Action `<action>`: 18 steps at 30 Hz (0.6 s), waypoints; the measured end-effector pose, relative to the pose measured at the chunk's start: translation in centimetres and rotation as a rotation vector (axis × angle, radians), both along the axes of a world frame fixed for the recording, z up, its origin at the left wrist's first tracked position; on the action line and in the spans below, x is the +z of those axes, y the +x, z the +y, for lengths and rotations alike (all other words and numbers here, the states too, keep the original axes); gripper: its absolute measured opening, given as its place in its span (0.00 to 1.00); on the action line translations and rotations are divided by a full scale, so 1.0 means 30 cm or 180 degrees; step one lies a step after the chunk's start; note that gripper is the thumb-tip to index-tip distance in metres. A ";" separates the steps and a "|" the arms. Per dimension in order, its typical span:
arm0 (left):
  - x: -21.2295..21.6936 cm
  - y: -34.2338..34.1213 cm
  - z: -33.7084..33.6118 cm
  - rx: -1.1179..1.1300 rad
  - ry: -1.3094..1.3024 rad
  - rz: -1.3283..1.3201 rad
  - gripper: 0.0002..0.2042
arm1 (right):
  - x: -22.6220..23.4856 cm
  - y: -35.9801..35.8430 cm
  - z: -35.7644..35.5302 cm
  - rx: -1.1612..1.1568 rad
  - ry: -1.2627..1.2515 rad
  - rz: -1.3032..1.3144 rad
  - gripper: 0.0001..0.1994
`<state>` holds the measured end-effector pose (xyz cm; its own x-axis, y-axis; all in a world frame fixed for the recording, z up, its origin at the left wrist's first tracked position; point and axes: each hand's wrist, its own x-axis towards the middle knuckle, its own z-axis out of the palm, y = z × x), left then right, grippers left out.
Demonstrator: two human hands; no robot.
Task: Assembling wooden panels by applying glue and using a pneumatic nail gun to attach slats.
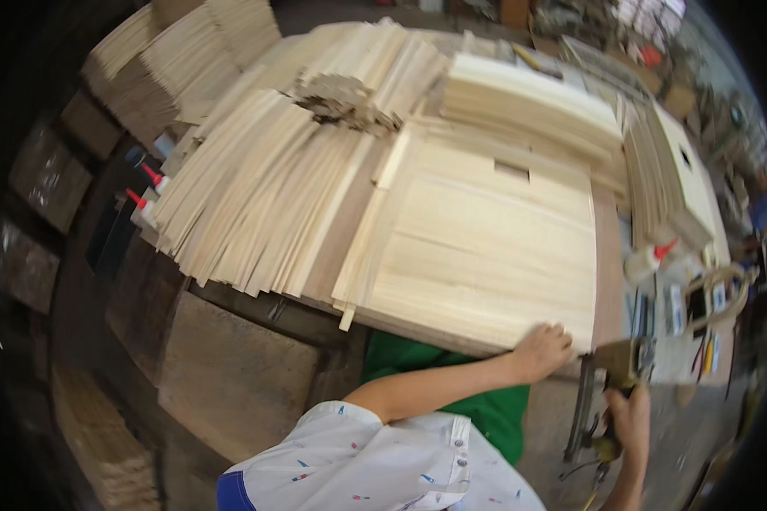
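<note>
A pale wooden panel (486,247) with a small rectangular slot near its far edge lies flat on the workbench. My left hand (544,352) grips its near edge by the right corner, the fingers curled over the top. My right hand (631,417) is closed round the handle of a nail gun (622,362). The nail gun's head is close beside the panel's near right corner; whether it touches cannot be made out. A thin strip (362,247) runs along the panel's left side, its end sticking out past the bench edge.
Many loose slats (247,196) cover the bench's left part. Stacked boards (528,102) stand behind the panel, with more boards (665,179) at the right. Red-tipped glue bottles stand left (142,207) and right (643,262). Hand tools (706,353) lie on the right. A hose (595,490) trails below the nail gun.
</note>
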<state>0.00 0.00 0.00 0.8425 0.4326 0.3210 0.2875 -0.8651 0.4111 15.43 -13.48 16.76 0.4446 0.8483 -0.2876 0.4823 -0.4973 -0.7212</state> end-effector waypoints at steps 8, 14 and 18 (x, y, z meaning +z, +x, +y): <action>0.114 -0.609 0.039 0.0615 0.0044 -0.0570 0.22 | -0.061 -0.003 -0.105 -0.0271 0.0309 0.0162 0.11; 0.108 -1.132 0.100 0.1541 0.0158 -0.0364 0.20 | -0.012 -0.055 -0.047 -0.0015 0.0337 0.0017 0.10; 0.217 -1.133 0.100 0.1838 -0.0202 -0.0093 0.22 | -0.028 -0.041 -0.046 -0.0093 -0.0011 -0.0192 0.10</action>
<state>-34.00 3.00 6.51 0.4556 0.8384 0.2991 0.6931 -0.5450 0.4719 14.20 -14.85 15.93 0.4858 0.8338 -0.2624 0.5101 -0.5142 -0.6895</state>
